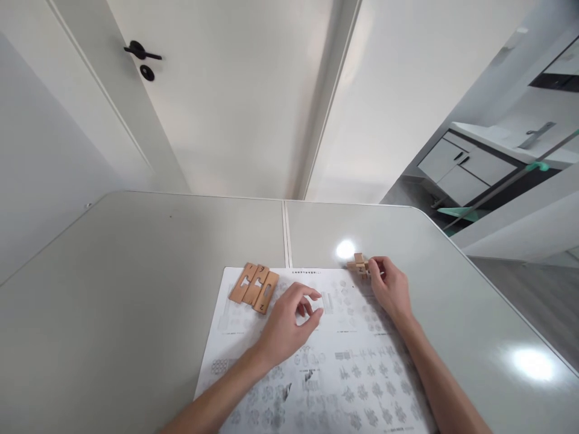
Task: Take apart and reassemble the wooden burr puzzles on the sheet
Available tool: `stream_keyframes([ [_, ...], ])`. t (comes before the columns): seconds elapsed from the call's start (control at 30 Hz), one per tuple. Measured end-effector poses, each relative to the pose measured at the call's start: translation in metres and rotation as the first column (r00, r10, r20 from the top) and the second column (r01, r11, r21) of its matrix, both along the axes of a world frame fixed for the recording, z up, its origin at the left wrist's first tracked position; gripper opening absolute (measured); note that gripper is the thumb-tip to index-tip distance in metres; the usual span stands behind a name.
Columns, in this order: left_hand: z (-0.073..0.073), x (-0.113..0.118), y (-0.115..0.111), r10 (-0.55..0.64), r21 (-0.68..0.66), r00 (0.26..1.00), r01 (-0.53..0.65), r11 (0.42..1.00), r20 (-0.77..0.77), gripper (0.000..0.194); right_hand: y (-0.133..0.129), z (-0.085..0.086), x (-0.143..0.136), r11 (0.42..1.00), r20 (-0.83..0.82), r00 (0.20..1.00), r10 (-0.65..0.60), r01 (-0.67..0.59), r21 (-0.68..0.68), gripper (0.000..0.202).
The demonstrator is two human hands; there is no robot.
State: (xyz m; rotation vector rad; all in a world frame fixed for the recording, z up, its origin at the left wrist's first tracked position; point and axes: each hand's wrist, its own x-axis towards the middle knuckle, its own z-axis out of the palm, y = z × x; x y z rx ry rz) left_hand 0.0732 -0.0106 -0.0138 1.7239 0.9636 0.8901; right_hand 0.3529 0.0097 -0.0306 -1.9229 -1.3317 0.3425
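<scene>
Three slotted wooden pieces (253, 294) lying on the printed sheet (330, 343), far left corner; left hand (289, 322) nearby, loosely curled, holding nothing; right hand (391, 288) pinching a little wooden cross (360, 264) around the far right corner.

This looks like a home. A white door (235, 90) has a black lever handle (141, 52); at right, a faucet (537, 135) rises above a cabinet (465, 169).

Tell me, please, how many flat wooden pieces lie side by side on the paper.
3: the left piece, the middle piece and the right piece, near the far left corner of the paper. Any beneath the left hand would be hidden.
</scene>
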Motion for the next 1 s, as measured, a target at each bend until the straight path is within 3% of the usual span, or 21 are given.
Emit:
stream_keyframes([
  [0.27,-0.001,-0.002,0.001,-0.014,0.006,1.0,0.014,1.0,-0.012,0.01,0.001,-0.001,-0.002,0.99,0.003,0.995,-0.103,0.102,0.097,0.05],
  [0.43,0.005,-0.005,-0.002,-0.05,0.057,0.998,0.053,0.997,-0.049,0.011,-0.005,0.018,-0.014,0.956,0.031,0.986,-0.164,0.151,0.252,0.042],
  [0.5,0.011,-0.007,-0.003,-0.113,0.118,0.989,0.124,0.985,-0.1,0.013,-0.014,0.031,-0.024,0.964,0.002,0.996,-0.09,0.086,0.252,0.038],
  [0.57,0.019,-0.011,-0.003,-0.164,0.233,0.971,0.202,0.951,-0.173,0.015,-0.028,0.041,-0.037,0.983,-0.075,0.994,0.077,-0.063,0.172,0.036],
  [0.63,0.027,-0.018,-0.002,-0.15,0.343,0.958,0.23,0.911,-0.243,0.016,-0.046,0.046,-0.051,0.963,-0.15,0.952,0.268,-0.258,0.084,0.035],
  [0.7,0.032,-0.031,0.001,-0.095,0.39,0.952,0.208,0.897,-0.29,0.015,-0.065,0.044,-0.066,0.911,-0.241,0.885,0.399,-0.413,-0.01,0.035],
  [0.8,0.032,-0.058,0.005,0.074,0.413,0.937,0.078,0.907,-0.341,0.016,-0.092,0.033,-0.086,0.864,-0.331,0.827,0.454,-0.5,-0.066,0.04],
  [0.9,0.022,-0.085,0.005,0.348,0.479,0.845,-0.128,0.868,-0.406,0.026,-0.11,0.021,-0.1,0.891,-0.348,0.845,0.407,-0.451,-0.053,0.043],
  [1.0,0.009,-0.101,0.0,0.486,0.491,0.741,-0.242,0.837,-0.463,0.048,-0.117,0.013,-0.107,0.903,-0.378,0.849,0.37,-0.424,-0.068,0.045],
])
